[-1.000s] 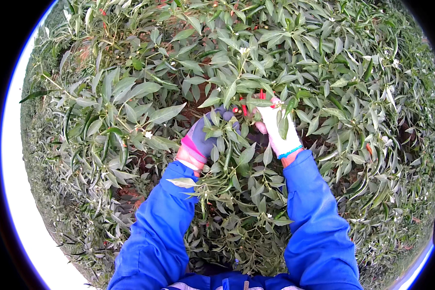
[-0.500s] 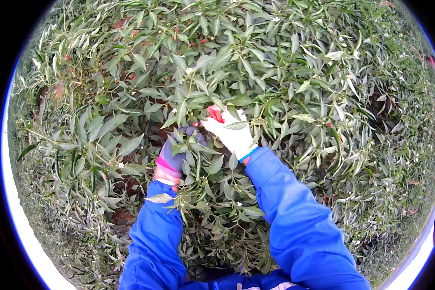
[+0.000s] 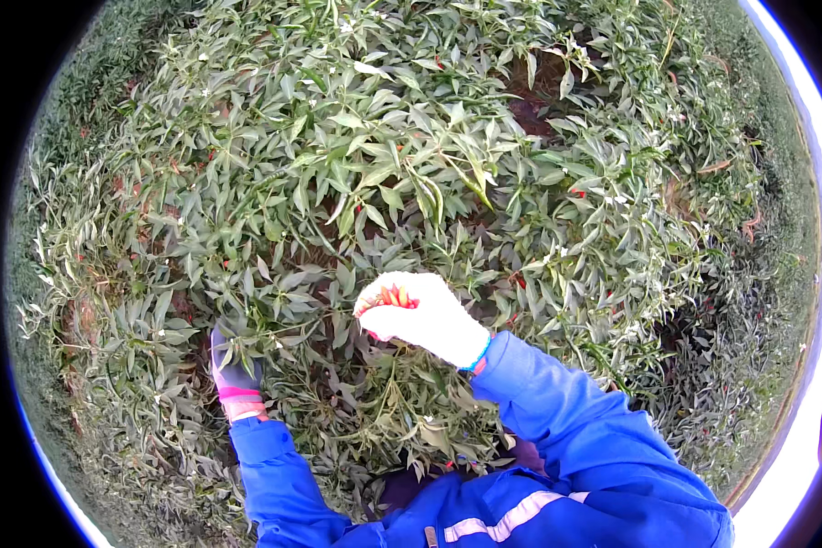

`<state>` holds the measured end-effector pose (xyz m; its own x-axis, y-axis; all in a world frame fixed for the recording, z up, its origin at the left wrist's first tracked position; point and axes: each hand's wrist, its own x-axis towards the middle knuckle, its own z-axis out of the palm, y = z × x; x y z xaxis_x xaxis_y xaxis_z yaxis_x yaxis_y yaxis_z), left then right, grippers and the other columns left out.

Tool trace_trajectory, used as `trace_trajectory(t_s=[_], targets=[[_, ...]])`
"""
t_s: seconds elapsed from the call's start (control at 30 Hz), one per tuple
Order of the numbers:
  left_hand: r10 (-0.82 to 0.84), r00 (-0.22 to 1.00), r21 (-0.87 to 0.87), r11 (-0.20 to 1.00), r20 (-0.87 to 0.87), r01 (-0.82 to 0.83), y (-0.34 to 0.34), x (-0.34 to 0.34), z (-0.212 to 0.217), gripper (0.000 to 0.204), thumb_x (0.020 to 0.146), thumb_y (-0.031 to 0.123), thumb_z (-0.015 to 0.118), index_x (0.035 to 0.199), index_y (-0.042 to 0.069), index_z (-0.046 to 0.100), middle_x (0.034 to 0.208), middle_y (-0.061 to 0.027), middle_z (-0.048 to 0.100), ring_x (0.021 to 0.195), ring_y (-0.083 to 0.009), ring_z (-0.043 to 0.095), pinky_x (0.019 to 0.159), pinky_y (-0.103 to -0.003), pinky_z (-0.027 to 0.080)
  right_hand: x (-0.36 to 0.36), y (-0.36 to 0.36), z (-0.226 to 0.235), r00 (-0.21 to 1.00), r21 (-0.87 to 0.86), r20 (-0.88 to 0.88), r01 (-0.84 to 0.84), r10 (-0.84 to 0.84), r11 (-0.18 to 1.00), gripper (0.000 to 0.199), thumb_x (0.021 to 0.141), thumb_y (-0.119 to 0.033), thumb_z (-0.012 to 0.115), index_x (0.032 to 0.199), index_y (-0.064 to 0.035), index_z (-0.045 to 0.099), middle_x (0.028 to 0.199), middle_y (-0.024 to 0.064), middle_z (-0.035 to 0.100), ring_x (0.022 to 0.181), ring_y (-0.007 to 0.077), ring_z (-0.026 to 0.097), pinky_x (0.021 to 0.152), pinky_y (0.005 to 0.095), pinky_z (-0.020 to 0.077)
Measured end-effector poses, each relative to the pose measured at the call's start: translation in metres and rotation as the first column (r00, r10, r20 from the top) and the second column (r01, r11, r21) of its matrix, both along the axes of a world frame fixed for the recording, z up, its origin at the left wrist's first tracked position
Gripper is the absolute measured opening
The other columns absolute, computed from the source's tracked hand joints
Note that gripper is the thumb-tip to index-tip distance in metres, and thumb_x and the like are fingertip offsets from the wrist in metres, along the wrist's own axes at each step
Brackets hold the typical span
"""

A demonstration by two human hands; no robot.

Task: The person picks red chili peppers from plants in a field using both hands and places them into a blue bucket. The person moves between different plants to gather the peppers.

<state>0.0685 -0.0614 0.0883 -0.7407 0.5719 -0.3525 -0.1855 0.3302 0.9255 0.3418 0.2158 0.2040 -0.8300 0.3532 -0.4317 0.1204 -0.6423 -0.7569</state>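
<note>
My right hand (image 3: 420, 315), in a white glove, is raised above the leaves and curled around small red chili peppers (image 3: 395, 298) that show between the fingers. Down in the foliage at lower left sits my left hand (image 3: 233, 376), in a dark purple glove with a pink cuff. Its fingers are buried among leaves and stems, so what they grip is hidden. Both sleeves are bright blue. A dense green chili plant (image 3: 384, 183) with narrow leaves fills the view around both hands.
More red peppers (image 3: 577, 193) show here and there among the leaves to the right. Tiny white flowers dot the bushes. A patch of dark soil (image 3: 530, 114) shows through a gap at the upper middle. Thinner, sparser plants lie at the far right.
My right hand has lifted out of the leaves and drawn back with red peppers in it. The left hand has shifted lower left, deeper into the foliage. The view has swung.
</note>
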Motion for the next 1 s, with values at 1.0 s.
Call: trace_trajectory(t_s=[1.0], targets=[[-0.934, 0.34, 0.1, 0.33, -0.111, 0.939, 0.262, 0.47, 0.194, 0.051, 0.103, 0.028, 0.047, 0.139, -0.008, 0.041, 0.132, -0.0225, 0.054, 0.122, -0.0295, 0.056, 0.107, -0.04, 0.042, 0.445, -0.539, -0.113, 0.034, -0.02, 0.924, 0.999, -0.382, 0.04, 0.048, 0.079, -0.017, 0.074, 0.122, -0.0072, 0.056, 0.094, 0.003, 0.065, 0.069, 0.0119, 0.058, 0.052, 0.0259, 0.0438]])
